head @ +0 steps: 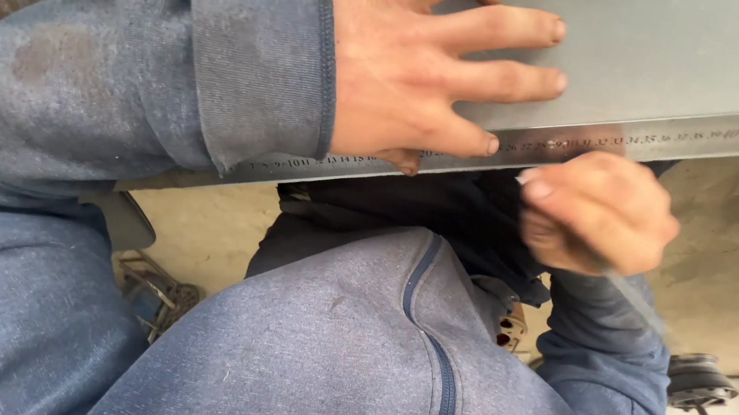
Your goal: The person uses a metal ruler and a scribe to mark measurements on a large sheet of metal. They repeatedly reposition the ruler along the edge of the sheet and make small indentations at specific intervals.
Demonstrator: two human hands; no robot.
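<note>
**Steel ruler pinned along the edge of a metal sheet**

The steel ruler (637, 136) is lying along the near edge of a grey metal sheet (684, 49), running from left to right. The left hand (423, 65) is pressing flat on the sheet with fingers spread open, fingertips reaching the ruler. The right hand (596, 215) is hovering just below the ruler's edge, fingers curled closed; it is blurred, so whether it is gripping anything cannot be told. Blue hooded sleeves (171, 74) are covering both arms. A wheeled metal frame (702, 384) is standing on the floor below.
</note>
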